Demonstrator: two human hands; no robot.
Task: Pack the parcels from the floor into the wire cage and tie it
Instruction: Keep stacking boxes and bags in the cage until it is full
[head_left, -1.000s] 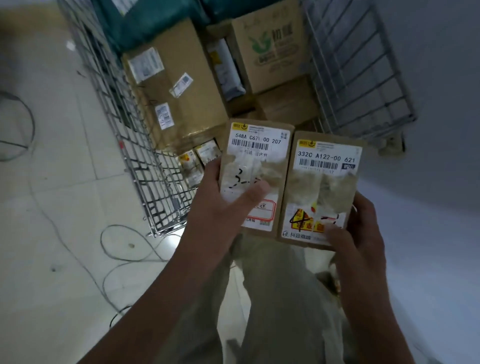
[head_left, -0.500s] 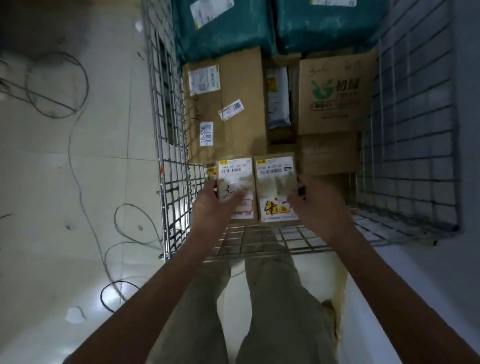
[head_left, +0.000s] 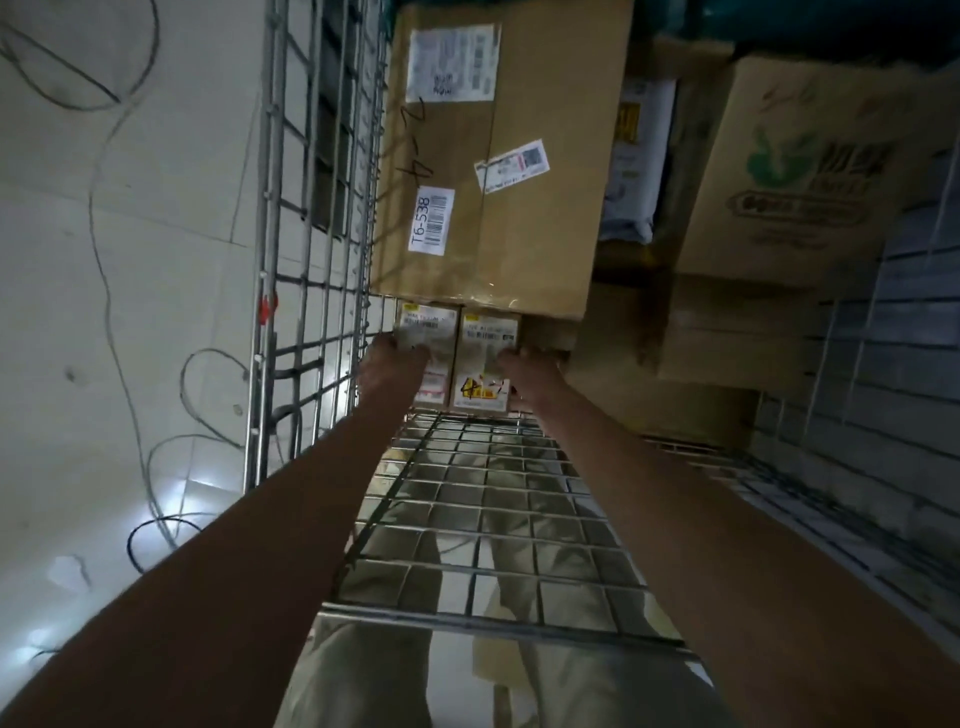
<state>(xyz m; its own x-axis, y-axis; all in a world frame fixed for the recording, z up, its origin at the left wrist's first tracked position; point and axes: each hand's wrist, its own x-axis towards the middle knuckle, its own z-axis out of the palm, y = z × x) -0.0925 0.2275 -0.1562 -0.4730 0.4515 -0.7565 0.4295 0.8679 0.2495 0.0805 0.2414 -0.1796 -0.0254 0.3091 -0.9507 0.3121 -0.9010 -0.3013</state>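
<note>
Left hand: the left hand (head_left: 393, 358) holds the left box (head_left: 427, 347), fingers curled over its labelled face.
Right hand: the right hand (head_left: 521, 364) grips the right box (head_left: 487, 358) at its right edge.
Boxes: side by side and touching, labels up, down inside the cage (head_left: 311, 218) at its near left corner, under the near edge of the big carton (head_left: 493, 171).
Why so: carried as a pair, one per hand, they look meant to fill the low gap between the carton and the cage's near wall (head_left: 488, 519).
Cage load: the carton lies against the left wire wall; a printed carton (head_left: 789, 176) stands to the right, more parcels between.
Floor: loose cable (head_left: 109, 270) lies outside the cage.
Stage: packing under way; tying not yet begun.
</note>
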